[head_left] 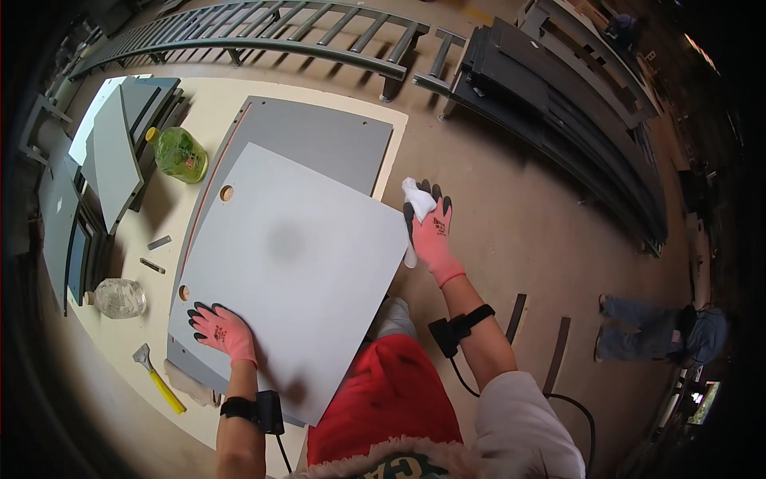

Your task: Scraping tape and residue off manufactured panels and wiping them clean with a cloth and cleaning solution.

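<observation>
A large light grey panel (295,263) lies on a darker grey panel (319,136), both on a pale board (207,96). My left hand (222,330), in a pink and black glove, lies flat with fingers spread on the light panel's near left corner. My right hand (431,231), gloved the same way, grips the panel's right corner together with a white cloth (416,199). A faint dark smudge (285,239) shows in the middle of the light panel.
A green bottle (179,153) and a clear bottle (118,298) lie on the board at left, with a yellow-handled scraper (159,379) and more grey panels (112,160). Metal frames (263,32) and dark stacked panels (558,104) lie beyond. Another person (662,331) stands at right.
</observation>
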{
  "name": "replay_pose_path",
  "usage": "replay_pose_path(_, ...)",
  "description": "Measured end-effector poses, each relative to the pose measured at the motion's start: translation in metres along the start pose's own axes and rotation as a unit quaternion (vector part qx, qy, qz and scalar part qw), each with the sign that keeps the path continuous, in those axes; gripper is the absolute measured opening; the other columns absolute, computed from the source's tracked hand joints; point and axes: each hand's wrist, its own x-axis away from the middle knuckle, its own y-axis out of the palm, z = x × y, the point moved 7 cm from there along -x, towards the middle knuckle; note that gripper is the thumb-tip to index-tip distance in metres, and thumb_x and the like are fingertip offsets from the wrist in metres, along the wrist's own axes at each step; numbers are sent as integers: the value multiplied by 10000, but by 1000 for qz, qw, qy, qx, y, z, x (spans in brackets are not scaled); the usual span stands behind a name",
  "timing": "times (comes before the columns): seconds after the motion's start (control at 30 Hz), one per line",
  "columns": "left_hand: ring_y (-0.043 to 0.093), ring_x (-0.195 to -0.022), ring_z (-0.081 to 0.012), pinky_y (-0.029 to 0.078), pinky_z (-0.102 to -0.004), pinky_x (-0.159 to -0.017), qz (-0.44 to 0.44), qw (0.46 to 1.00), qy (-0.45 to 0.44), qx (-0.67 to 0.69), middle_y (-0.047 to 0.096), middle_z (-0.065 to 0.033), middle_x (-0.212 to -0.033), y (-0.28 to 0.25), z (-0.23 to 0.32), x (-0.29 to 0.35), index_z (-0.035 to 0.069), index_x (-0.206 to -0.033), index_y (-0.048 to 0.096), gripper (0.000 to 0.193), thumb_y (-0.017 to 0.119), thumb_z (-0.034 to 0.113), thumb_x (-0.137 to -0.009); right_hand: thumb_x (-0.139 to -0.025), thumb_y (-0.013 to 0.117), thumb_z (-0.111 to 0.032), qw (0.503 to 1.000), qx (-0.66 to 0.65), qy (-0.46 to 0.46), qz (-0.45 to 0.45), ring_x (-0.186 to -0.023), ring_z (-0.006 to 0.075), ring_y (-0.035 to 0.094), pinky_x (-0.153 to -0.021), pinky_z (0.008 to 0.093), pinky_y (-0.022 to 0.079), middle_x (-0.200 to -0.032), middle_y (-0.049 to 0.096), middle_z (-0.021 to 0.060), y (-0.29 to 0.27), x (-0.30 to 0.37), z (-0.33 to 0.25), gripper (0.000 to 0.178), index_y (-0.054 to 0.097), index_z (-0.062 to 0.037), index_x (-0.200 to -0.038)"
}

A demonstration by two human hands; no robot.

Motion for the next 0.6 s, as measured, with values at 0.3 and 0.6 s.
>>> replay_pose_path(0.3, 254, -1319, -378, 151, -532, -1073, 40, 998, -3, 52, 275, -237, -1423, -20, 2, -13, -32, -1338, 337, 508, 411, 231, -910, -749, 630, -221, 912, 93, -307, -257, -1239, 344, 360, -1094, 497, 162, -1268, 461, 187, 21, 1, -133, 527, 510, 35, -1194)
replay_pose_path(0.6, 414, -1203, -366, 285, -480, -1040, 215, 867, -120, 433, 458, -205, -1291, -32, -92, 40, 23, -1276, 438, 449, 521, 199, -872, -768, 605, -297, 771, 157, -575, -226, -1298, 335, 284, -1125, 492, 47, -1364, 386, 153, 122, 109, -318, 612, 461, 3, -1282)
